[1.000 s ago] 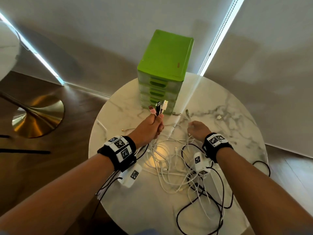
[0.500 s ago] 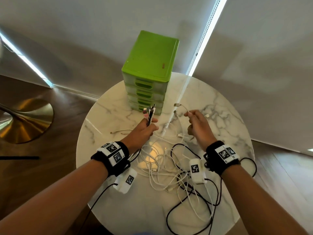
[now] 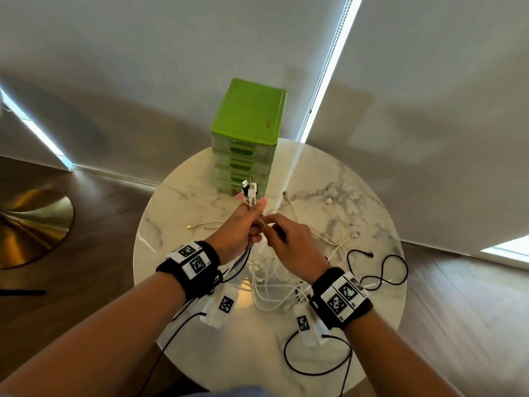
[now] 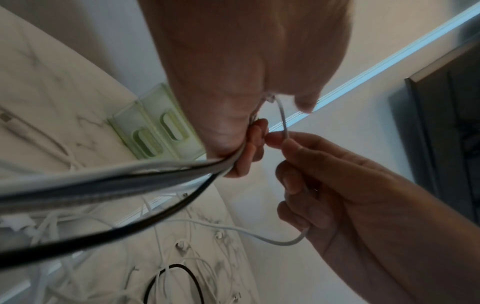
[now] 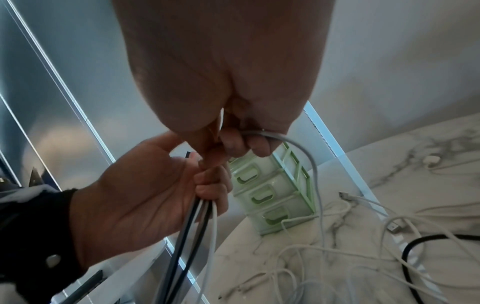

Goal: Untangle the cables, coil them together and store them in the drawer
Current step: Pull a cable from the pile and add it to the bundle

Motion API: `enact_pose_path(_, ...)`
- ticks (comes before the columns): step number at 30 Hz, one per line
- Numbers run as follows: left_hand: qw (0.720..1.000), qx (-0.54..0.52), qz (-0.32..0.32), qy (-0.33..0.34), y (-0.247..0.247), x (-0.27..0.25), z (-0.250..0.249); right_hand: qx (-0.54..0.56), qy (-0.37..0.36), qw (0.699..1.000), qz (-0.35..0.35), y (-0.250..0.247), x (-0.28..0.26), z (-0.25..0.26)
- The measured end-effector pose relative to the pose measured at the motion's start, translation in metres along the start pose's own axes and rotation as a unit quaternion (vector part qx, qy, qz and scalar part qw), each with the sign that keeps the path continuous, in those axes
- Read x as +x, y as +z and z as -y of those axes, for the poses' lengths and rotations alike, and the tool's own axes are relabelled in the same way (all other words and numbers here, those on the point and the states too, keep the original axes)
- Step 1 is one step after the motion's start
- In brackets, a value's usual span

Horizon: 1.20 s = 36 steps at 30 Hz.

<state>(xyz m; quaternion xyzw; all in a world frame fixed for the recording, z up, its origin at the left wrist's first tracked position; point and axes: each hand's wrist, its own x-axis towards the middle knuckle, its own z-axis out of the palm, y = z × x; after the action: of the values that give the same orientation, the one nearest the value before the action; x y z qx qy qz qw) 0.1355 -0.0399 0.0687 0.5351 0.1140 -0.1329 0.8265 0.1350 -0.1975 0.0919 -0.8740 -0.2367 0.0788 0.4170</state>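
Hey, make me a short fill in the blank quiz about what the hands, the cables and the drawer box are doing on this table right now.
1. The left hand grips a bundle of cable ends that point toward the ____ drawer unit.
2. The right hand pinches a single ____ cable.
3. All the unit's drawers are ____.
4. The loose cables lie on a round ____ table.

Missing words: green; white; closed; marble

Both hands on cables
Left hand (image 5: 145, 197) grips a cable bundle (image 5: 192, 232); right hand (image 5: 228, 86) pinches one white cable (image 5: 311, 164) above the desk (image 5: 415, 148).
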Motion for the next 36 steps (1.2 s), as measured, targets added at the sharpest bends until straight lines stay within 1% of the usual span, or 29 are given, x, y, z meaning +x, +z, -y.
enact_pose_path(4,0.992,0.119,-0.007,0.042,-0.001,-0.021,0.000,0.026,0.027,0.999,0.011,0.003,-0.011,0.014)
enact_pose_path(5,0.987,0.152,-0.011,0.052,-0.002,-0.025,-0.001,0.030,0.044,0.998,0.037,0.002,-0.013,0.017)
enact_pose_path(7,0.973,0.215,-0.037,0.081,-0.007,-0.033,-0.002,0.025,0.086,0.988,0.125,0.002,-0.016,0.019)
enact_pose_path(9,0.962,0.239,-0.065,0.114,-0.011,-0.038,-0.008,-0.012,0.115,0.973,0.199,0.006,-0.018,0.014)
enact_pose_path(11,0.966,0.214,-0.061,0.130,-0.014,-0.043,-0.017,-0.054,0.115,0.967,0.221,0.012,-0.021,0.008)
enact_pose_path(13,0.977,0.164,-0.027,0.131,-0.014,-0.047,-0.025,-0.079,0.106,0.968,0.215,0.019,-0.023,0.003)
enact_pose_path(15,0.984,0.118,0.004,0.130,-0.016,-0.051,-0.033,-0.090,0.105,0.963,0.233,0.028,-0.022,0.000)
enact_pose_path(18,0.987,0.081,0.024,0.137,-0.020,-0.057,-0.047,-0.135,0.137,0.935,0.297,0.039,-0.017,-0.007)
enact_pose_path(19,0.987,0.064,0.022,0.144,-0.023,-0.057,-0.054,-0.159,0.148,0.927,0.305,0.041,-0.016,-0.009)
enact_pose_path(21,0.986,0.030,0.010,0.166,-0.033,-0.055,-0.068,-0.204,0.154,0.922,0.291,0.041,-0.018,-0.017)
enact_pose_path(22,0.984,0.017,0.001,0.180,-0.040,-0.053,-0.074,-0.207,0.156,0.925,0.279,0.040,-0.021,-0.023)
enact_pose_path(25,0.980,-0.001,-0.031,0.196,-0.057,-0.047,-0.087,-0.176,0.137,0.948,0.227,0.031,-0.030,-0.042)
enact_pose_path(27,0.978,0.049,-0.053,0.198,-0.064,-0.045,-0.086,-0.142,0.139,0.964,0.174,0.026,-0.030,-0.055)
enact_pose_path(29,0.968,0.143,-0.065,0.195,-0.067,-0.043,-0.078,-0.074,0.157,0.981,0.087,0.021,-0.020,-0.057)
enact_pose_path(31,0.963,0.203,-0.051,0.171,-0.063,-0.042,-0.068,-0.019,0.159,0.987,-0.018,0.017,-0.006,-0.041)
enact_pose_path(32,0.967,0.204,-0.039,0.149,-0.059,-0.042,-0.062,0.004,0.148,0.987,-0.061,0.015,0.001,-0.027)
enact_pose_path(33,0.972,0.199,-0.028,0.125,-0.053,-0.042,-0.058,0.023,0.127,0.988,-0.089,0.014,0.008,-0.012)
enact_pose_path(34,0.974,0.198,-0.022,0.104,-0.047,-0.041,-0.053,0.033,0.097,0.990,-0.100,0.013,0.013,0.002)
enact_pose_path(36,0.973,0.217,-0.013,0.076,-0.034,-0.040,-0.046,0.025,0.024,0.996,-0.083,0.013,0.017,0.033)
